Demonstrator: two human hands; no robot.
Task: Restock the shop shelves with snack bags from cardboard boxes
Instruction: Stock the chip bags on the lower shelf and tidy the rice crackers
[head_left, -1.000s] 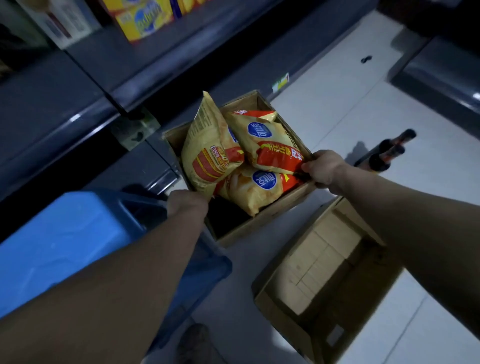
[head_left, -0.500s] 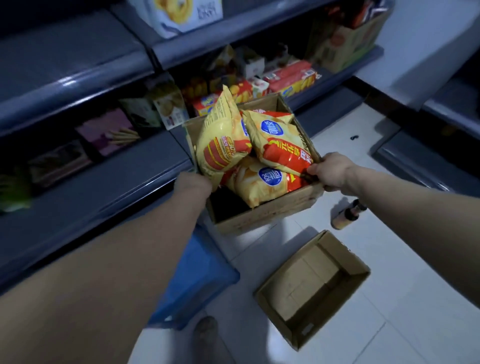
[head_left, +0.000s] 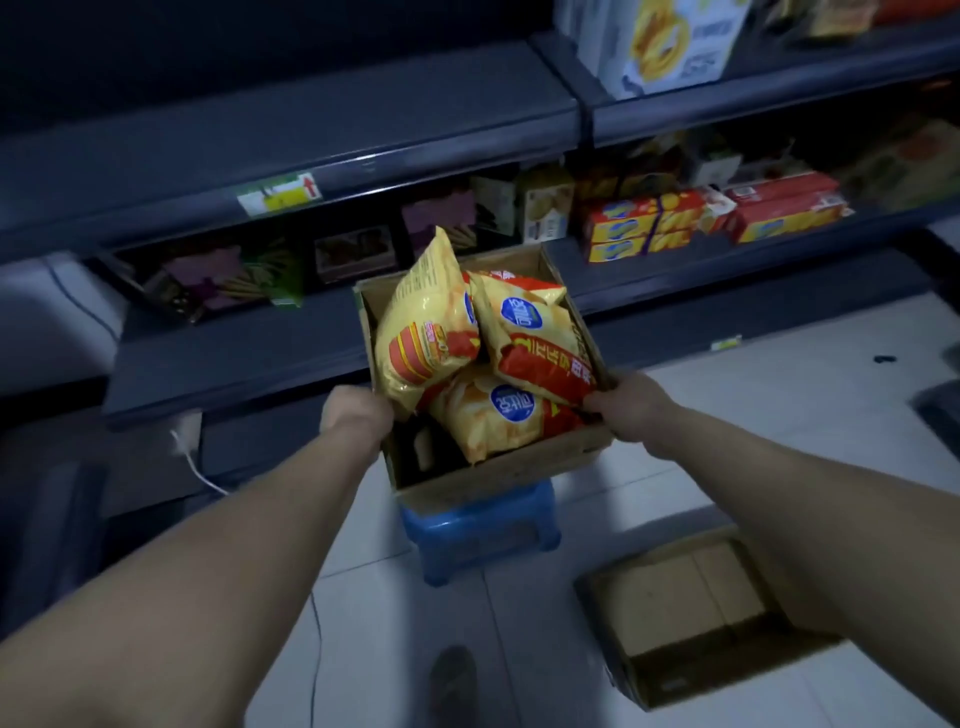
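Left hand (head_left: 356, 415) and right hand (head_left: 626, 410) grip the cardboard box (head_left: 493, 478) by its rims, carrying the chip bags (head_left: 426, 338); next, probably set it down.

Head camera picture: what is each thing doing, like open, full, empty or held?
Cardboard box: open on top, held by both side rims.
Snack bags: puffy, piled loosely inside it.
Left hand: grips the box's left rim.
Right hand: grips its right rim.
Second box: open, empty, on the floor.
Blue stool: upright under the held box; contact unclear.
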